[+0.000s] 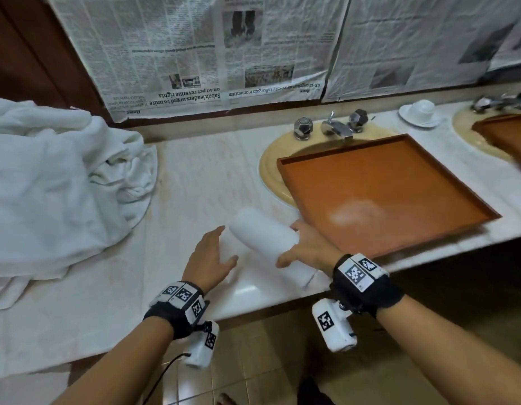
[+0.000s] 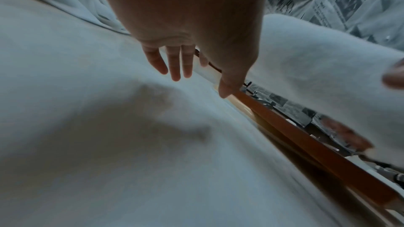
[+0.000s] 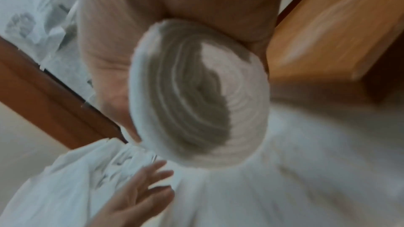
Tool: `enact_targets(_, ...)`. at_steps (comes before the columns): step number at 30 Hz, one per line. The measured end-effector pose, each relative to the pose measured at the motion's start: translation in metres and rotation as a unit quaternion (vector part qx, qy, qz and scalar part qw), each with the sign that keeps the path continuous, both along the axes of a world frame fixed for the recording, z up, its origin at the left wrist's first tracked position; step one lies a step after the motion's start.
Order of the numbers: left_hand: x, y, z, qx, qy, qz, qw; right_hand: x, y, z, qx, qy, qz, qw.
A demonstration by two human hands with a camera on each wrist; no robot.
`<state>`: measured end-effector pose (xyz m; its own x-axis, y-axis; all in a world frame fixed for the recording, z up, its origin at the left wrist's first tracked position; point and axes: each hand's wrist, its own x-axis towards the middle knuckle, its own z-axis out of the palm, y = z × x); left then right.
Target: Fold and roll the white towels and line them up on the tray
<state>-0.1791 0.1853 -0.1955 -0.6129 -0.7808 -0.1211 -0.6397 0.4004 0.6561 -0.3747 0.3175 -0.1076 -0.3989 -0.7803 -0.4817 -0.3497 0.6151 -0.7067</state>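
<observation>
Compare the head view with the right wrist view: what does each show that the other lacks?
Only the head view shows the faucet, the cup on its saucer and the tray's bare floor, with no towels on it. Only the right wrist view shows the spiral end of the rolled towel, proving it is rolled. Both show the right hand gripping that roll, the left hand open beside it, and the pile of unfolded towels.

The newspaper [image 1: 192,54] taped on the wall hangs upside down, headlines still readable: "Sabah leaders urged to unite", "on 40 pct revenue rights", plus "gain momentum". Smaller print's too blurry.
</observation>
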Motion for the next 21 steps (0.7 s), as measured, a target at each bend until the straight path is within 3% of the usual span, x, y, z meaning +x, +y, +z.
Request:
enact_targets(8, -0.109, 0.000, -0.006, 0.011, -0.049, 0.019, 0.999, -0.147, 0.028, 0.009, -0.087, -0.087, -0.171, 0.978)
enact_targets(12, -0.166, 0.001, -0.002, 0.028, -0.042, 0.051, 0.997, -0.230, 0.034, 0.000, -0.089, -0.070, -0.226, 0.968)
enact_targets(16, -0.221, 0.007, 0.013, 0.041, 0.013, 0.060, 0.997, -0.312, 0.036, -0.012, -0.071, -0.021, -0.272, 0.960)
enact_targets(21, -0.257, 0.006, 0.019, 0.028, -0.093, 0.129, 0.987, -0.386, 0.027, -0.019, -0.059, 0.031, -0.289, 0.955)
